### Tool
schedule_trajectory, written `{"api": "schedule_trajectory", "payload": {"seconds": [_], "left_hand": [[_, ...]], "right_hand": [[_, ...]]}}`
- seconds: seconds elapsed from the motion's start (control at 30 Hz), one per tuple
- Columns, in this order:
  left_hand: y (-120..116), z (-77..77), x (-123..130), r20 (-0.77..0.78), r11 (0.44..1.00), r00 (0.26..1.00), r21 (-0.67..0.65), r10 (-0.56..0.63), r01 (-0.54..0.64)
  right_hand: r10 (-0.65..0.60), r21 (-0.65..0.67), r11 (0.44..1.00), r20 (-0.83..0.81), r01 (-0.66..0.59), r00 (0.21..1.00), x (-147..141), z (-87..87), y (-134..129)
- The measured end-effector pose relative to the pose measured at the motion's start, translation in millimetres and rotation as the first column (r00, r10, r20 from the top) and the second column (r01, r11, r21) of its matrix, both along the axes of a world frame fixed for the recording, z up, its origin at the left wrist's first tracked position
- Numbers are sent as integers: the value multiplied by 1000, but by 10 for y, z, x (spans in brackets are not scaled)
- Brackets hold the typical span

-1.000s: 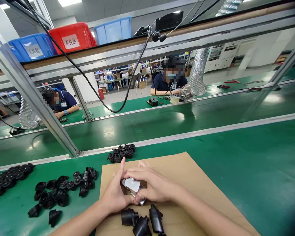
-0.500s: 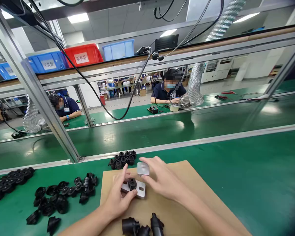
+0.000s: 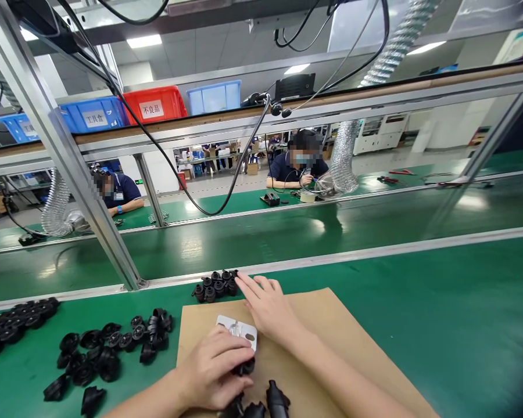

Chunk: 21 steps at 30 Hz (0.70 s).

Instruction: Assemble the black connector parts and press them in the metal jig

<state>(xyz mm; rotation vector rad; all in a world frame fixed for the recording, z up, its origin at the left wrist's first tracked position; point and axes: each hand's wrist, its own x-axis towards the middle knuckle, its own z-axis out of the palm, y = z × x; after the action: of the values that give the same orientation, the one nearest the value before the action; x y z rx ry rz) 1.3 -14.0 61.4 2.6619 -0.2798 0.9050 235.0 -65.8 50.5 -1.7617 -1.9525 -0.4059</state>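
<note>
My left hand is closed around a black plastic part, just in front of a silver metal fixture with slotted holes. Part of the fixture is covered by my left fingers. At the far edge of the brown sheet, my right hand stretches its fingers toward a cluster of small black fittings. Its fingertips touch or nearly touch the rightmost fitting; the thumb is hidden. Close to me on the sheet lie more black parts, one a nozzle-like piece.
Brown cardboard lies on the green bench. Loose black parts are scattered at left, beyond them a row of black rings. A metal post rises behind. Across the belt, two people work. Bins stand on the shelf above.
My right hand has moved up and left to the cluster; the pale block it held is out of sight. My left hand has moved nearer me, and the black part has gone from the fixture.
</note>
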Motion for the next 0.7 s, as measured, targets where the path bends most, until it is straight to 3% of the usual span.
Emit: {"api": "schedule_trajectory", "payload": {"seconds": [0.1, 0.17, 0.27, 0.37, 0.43, 0.5, 0.7], "left_hand": [[-24, -12, -5, -177, 983, 983, -186, -39, 6], [-10, -23, -16, -155, 967, 987, -254, -34, -7], [50, -52, -13, -76, 921, 986, -353, 148, -166], [117, -100, 18, -140, 794, 919, -466, 369, -390], [145, -138, 41, -238, 706, 876, -520, 420, -480], [156, -170, 54, -297, 661, 863, -555, 409, -504], [176, -165, -16, -362, 650, 893, -616, 267, -444]], "right_hand": [[77, -41, 996, -35, -79, 996, -25, -58, 143], [101, -54, 993, -124, -108, 987, -17, -82, 182], [123, -6, 992, -255, -129, 959, 5, -93, 192], [112, 41, 994, -326, -105, 939, 30, -104, 207], [114, 69, 993, -379, -95, 918, 49, -116, 225], [133, 101, 990, -440, -98, 888, 69, -117, 234], [156, 190, 981, -660, -38, 735, 172, 10, 118]]}}
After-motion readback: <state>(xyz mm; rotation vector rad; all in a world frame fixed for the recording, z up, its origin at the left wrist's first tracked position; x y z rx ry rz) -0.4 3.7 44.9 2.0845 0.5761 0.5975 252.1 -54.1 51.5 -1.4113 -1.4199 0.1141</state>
